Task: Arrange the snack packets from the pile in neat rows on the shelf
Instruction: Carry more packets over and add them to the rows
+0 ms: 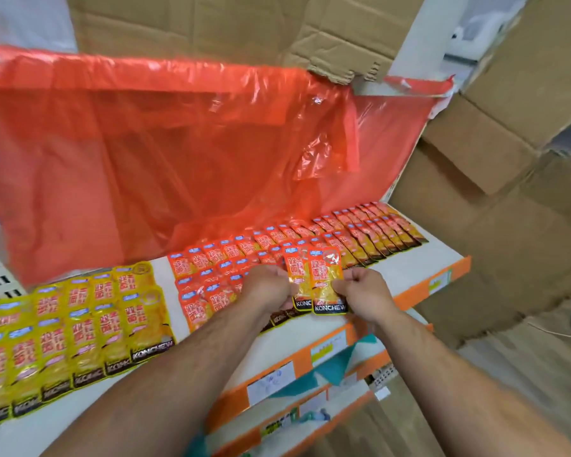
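Note:
Orange snack packets (353, 239) lie in overlapping rows across the white shelf (439, 255), running from the middle to the far right. Yellow packets (80, 324) fill rows on the left. My left hand (271, 285) pinches one orange packet (295, 275) by its lower left edge. My right hand (365, 291) pinches a second orange packet (327, 282) by its lower right edge. Both packets stand side by side, slightly overlapping, just above the front row of orange packets. No loose pile is in sight.
A red plastic sheet (145, 143) hangs over the back of the shelf. Cardboard boxes (508, 159) stack to the right and above. Below are more shelves with an orange front strip (277, 374) carrying price labels, and a teal scrap (340, 361).

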Tool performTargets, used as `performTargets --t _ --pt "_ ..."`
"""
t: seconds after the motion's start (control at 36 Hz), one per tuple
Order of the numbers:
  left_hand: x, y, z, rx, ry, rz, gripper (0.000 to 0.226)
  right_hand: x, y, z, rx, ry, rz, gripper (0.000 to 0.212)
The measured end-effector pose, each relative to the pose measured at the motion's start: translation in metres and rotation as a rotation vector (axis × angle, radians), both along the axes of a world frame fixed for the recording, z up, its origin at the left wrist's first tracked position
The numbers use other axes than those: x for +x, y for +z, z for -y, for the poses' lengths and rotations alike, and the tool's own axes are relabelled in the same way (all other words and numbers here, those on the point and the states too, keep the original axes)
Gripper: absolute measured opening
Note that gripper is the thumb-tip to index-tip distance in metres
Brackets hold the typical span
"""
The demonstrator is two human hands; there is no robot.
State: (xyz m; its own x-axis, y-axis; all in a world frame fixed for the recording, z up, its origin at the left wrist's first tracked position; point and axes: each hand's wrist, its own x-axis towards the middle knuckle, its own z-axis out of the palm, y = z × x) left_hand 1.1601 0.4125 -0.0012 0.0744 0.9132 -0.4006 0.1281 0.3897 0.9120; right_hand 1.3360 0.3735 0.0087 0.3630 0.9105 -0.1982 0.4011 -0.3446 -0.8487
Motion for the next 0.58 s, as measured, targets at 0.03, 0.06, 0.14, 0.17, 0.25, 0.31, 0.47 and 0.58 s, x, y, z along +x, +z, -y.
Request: performTargets --t 0.03,0.06,0.14,0.17,0.25,0.31,0.47,0.58 --pt "0.006 0.0 -0.005 0.005 0.003 -0.005 0.029 0.005 0.002 -0.005 0.002 0.004 0.003 0.034" --pt "0.011 0.0 -0.01 0.005 0.005 -0.011 0.029 0.011 0.002 -0.01 0.007 0.01 0.01 0.035" --pt "0.03 -0.003 -0.019 0.009 0.016 -0.029 0.031 0.027 -0.001 -0.024 0.008 0.029 0.012 0.028" --pt "0.037 -0.004 -0.02 0.011 0.018 -0.052 0.032 0.033 -0.004 -0.029 0.007 0.045 0.008 0.033" --pt "0.057 -0.006 -0.025 0.029 0.05 -0.116 0.033 0.052 -0.009 -0.045 -0.001 0.089 0.023 0.043" --pt "0.07 -0.007 -0.028 0.052 0.083 -0.163 0.033 0.065 -0.01 -0.055 0.004 0.142 0.027 0.041" --pt "0.105 -0.012 -0.026 0.096 0.168 -0.305 0.038 0.099 -0.019 -0.082 -0.033 0.299 0.017 0.032" --pt "0.121 -0.02 -0.026 0.152 0.221 -0.487 0.025 0.111 -0.028 -0.091 -0.045 0.378 0.018 0.045"
